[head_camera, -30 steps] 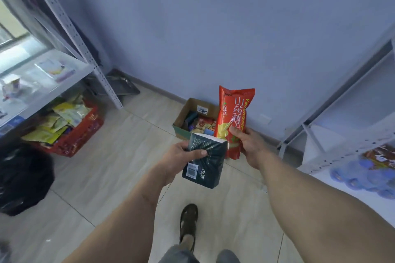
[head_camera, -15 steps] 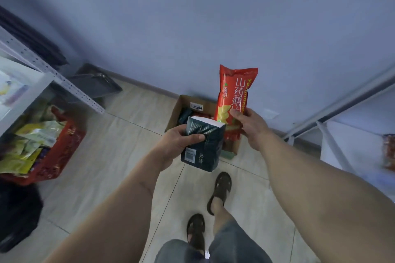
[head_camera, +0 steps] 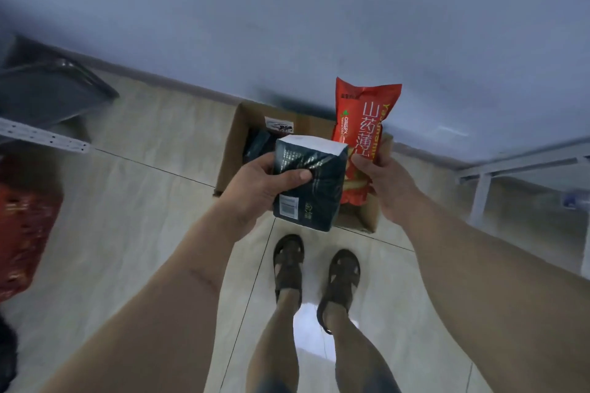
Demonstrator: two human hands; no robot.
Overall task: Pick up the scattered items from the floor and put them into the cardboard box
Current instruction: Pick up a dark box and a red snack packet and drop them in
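My left hand (head_camera: 261, 182) grips a dark green pack (head_camera: 311, 188) with a white top and a barcode, thumb across its front. My right hand (head_camera: 380, 179) holds an upright red snack bag (head_camera: 364, 128) with white characters by its lower half. Both items hang over the open cardboard box (head_camera: 230, 150), which stands on the floor against the wall. Dark packs lie inside the box; most of its inside is hidden behind the two held items.
My sandalled feet (head_camera: 316, 268) stand on the tiled floor just before the box. A red basket (head_camera: 22, 226) sits at the left edge under a white metal shelf (head_camera: 44, 137). A dark tray (head_camera: 48, 92) lies beyond it. A white shelf frame (head_camera: 510, 169) stands at right.
I have walked up to the box, which now lies right under my hands. Both hands still hold their items; my feet stand side by side.
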